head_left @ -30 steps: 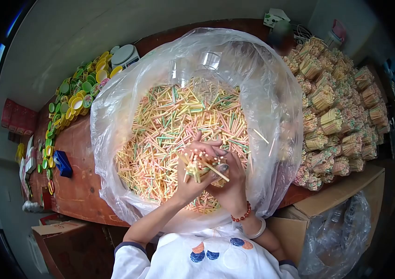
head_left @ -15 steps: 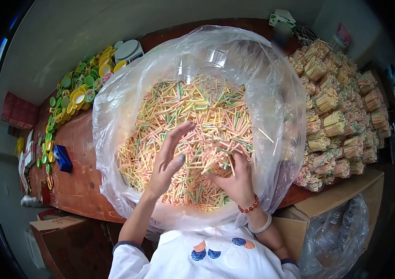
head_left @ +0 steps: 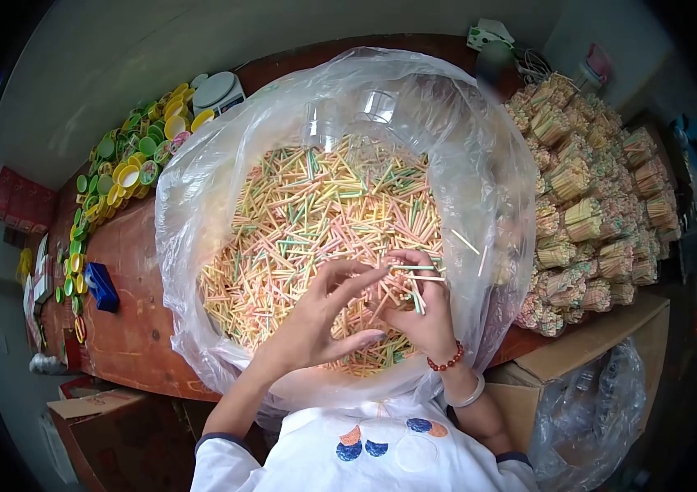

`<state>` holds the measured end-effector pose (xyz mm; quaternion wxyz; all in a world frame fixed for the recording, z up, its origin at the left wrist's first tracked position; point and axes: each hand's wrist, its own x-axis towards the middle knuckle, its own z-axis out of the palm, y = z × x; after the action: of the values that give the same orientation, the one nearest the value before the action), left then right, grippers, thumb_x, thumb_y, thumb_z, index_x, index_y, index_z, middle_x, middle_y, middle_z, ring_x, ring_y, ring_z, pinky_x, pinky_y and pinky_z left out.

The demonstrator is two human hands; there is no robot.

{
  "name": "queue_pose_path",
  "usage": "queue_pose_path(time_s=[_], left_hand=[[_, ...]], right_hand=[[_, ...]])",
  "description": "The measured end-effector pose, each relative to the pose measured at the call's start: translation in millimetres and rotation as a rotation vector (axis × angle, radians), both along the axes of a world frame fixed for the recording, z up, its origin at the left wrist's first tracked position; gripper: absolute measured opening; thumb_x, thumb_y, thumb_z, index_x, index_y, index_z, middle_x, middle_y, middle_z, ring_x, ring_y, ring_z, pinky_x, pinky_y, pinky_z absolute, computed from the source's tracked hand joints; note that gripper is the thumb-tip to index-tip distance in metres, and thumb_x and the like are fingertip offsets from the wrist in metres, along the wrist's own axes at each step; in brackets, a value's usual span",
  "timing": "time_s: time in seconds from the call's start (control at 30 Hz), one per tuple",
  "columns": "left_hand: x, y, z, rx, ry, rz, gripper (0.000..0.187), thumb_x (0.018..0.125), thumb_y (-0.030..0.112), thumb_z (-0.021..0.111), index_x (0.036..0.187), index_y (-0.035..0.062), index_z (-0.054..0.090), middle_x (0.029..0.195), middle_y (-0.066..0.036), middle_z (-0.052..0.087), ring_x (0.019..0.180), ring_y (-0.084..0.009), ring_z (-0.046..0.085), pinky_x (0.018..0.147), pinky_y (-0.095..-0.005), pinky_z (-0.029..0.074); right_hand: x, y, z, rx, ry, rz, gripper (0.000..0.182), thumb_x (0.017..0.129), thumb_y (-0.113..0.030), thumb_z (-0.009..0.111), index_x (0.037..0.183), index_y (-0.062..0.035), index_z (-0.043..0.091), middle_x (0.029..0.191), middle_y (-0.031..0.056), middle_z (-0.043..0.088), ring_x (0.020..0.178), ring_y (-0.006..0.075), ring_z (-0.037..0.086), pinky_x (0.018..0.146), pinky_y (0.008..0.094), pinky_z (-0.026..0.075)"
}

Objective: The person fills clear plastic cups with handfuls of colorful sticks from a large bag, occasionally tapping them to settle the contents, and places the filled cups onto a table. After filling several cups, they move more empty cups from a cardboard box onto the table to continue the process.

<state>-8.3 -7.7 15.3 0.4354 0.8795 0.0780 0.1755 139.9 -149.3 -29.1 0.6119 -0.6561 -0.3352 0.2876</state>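
Observation:
My right hand (head_left: 424, 321) is closed around a small bunch of short pastel sticks (head_left: 415, 277), pink, yellow and green, their ends pointing out at uneven angles. Beside it my left hand (head_left: 315, 324) is open, fingers curved and thumb spread apart. The left fingertips come close to the held bunch. Both hands are over a big heap of loose sticks (head_left: 307, 213) of the same kind. A large clear plastic bag (head_left: 192, 172) surrounds the heap, its edge folded outward.
Clear plastic cups (head_left: 377, 107) lie at the heap's far side. Many tied stick bundles (head_left: 582, 221) are stacked at right, above a cardboard box (head_left: 520, 402). On the red-brown table (head_left: 135, 287) at left are green and yellow lids (head_left: 127, 176), a blue tape dispenser (head_left: 102, 287) and a scale (head_left: 217, 90).
My left hand has moved right and toward my body, nearer the right hand. The right hand still holds sticks, which now point more to the right.

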Motion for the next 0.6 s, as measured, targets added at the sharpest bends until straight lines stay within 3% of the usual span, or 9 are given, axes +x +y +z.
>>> queue_pose_path(time_s=[0.13, 0.23, 0.27, 0.33, 0.37, 0.43, 0.47, 0.53, 0.6], left_hand=[[6.6, -8.5, -2.8, 0.096, -0.003, -0.017, 0.056, 0.086, 0.011, 0.081, 0.139, 0.0086, 0.063, 0.119, -0.013, 0.059, 0.104, -0.0275, 0.067, 0.088, -0.0392, 0.06], [7.8, -5.8, -10.5, 0.152, -0.047, -0.069, 0.046, 0.082, 0.004, 0.08, 0.127, 0.0085, 0.071, 0.116, -0.008, 0.064, 0.088, -0.0229, 0.07, 0.076, -0.0363, 0.06], [5.3, -5.5, -10.3, 0.154, -0.047, -0.069, 0.046, 0.082, 0.004, 0.08, 0.127, 0.0085, 0.071, 0.116, -0.008, 0.064, 0.088, -0.0229, 0.07, 0.076, -0.0363, 0.06], [0.2, -6.1, -7.0, 0.317, 0.095, -0.102, 0.044, 0.089, 0.023, 0.078, 0.131, 0.0149, 0.07, 0.132, -0.008, 0.065, 0.108, -0.0274, 0.068, 0.089, -0.0406, 0.057], [-0.4, -7.8, -3.4, 0.319, 0.091, -0.104, 0.044, 0.089, 0.023, 0.078, 0.131, 0.0149, 0.07, 0.132, -0.008, 0.065, 0.108, -0.0274, 0.068, 0.089, -0.0406, 0.057], [2.0, -13.9, 16.0, 0.513, -0.019, -0.082, 0.058, 0.098, 0.044, 0.062, 0.147, 0.0146, 0.058, 0.149, -0.011, 0.055, 0.137, -0.0329, 0.053, 0.114, -0.0526, 0.038], [7.7, -15.4, 5.9, 0.485, 0.205, -0.171, 0.074, 0.101, 0.057, 0.047, 0.16, 0.0136, 0.039, 0.165, -0.013, 0.036, 0.156, -0.0357, 0.026, 0.126, -0.0579, 0.012], [7.1, -17.8, 0.4, 0.463, 0.192, -0.166, 0.08, 0.101, 0.056, 0.048, 0.164, 0.0105, 0.029, 0.17, -0.013, 0.025, 0.159, -0.0375, 0.014, 0.128, -0.0571, 0.006], [7.8, -13.2, 0.0, 0.503, 0.215, -0.146, 0.079, 0.103, 0.056, 0.046, 0.164, 0.0095, 0.027, 0.169, -0.017, 0.025, 0.159, -0.0394, 0.014, 0.128, -0.0578, 0.005]], right_hand=[[-6.0, 2.2, -9.0, -0.001, -0.232, -0.063, 0.076, 0.064, 0.002, 0.087, 0.133, -0.0032, 0.055, 0.125, 0.0138, 0.066, 0.117, 0.029, 0.065, 0.097, 0.0385, 0.054], [-14.3, 1.3, -3.6, -0.006, -0.302, -0.076, 0.08, 0.062, 0.003, 0.087, 0.134, -0.0022, 0.053, 0.128, 0.0154, 0.065, 0.119, 0.0327, 0.064, 0.098, 0.0418, 0.054], [-15.3, 1.6, -3.0, 0.036, -0.292, -0.079, 0.081, 0.062, 0.003, 0.088, 0.135, -0.0021, 0.052, 0.128, 0.0156, 0.065, 0.119, 0.0331, 0.065, 0.098, 0.0426, 0.054], [-15.4, -0.1, 0.8, 0.014, -0.302, -0.079, 0.083, 0.062, 0.001, 0.089, 0.136, -0.0017, 0.052, 0.129, 0.0167, 0.064, 0.12, 0.0337, 0.064, 0.099, 0.0429, 0.054], [-14.3, -0.5, 2.2, -0.01, -0.314, -0.077, 0.084, 0.061, -0.001, 0.09, 0.136, -0.0014, 0.052, 0.129, 0.0178, 0.064, 0.121, 0.0343, 0.064, 0.099, 0.0431, 0.054], [-12.5, 0.3, 3.0, -0.006, -0.387, -0.042, 0.084, 0.062, -0.004, 0.09, 0.137, -0.0017, 0.051, 0.13, 0.0186, 0.063, 0.12, 0.0348, 0.064, 0.098, 0.0429, 0.054], [-14.0, -1.2, 3.1, -0.009, -0.454, -0.001, 0.085, 0.063, -0.006, 0.091, 0.137, -0.002, 0.051, 0.131, 0.0195, 0.063, 0.119, 0.0353, 0.065, 0.097, 0.0426, 0.054], [-23.8, -4.6, 9.0, -0.021, -0.364, -0.012, 0.08, 0.067, -0.009, 0.089, 0.137, -0.0028, 0.05, 0.131, 0.0201, 0.063, 0.115, 0.0368, 0.067, 0.094, 0.0436, 0.055], [-23.3, 1.6, 2.9, 0.03, -0.209, -0.021, 0.076, 0.073, -0.01, 0.087, 0.137, -0.0025, 0.046, 0.124, 0.022, 0.067, 0.11, 0.0392, 0.069, 0.09, 0.0452, 0.056]])
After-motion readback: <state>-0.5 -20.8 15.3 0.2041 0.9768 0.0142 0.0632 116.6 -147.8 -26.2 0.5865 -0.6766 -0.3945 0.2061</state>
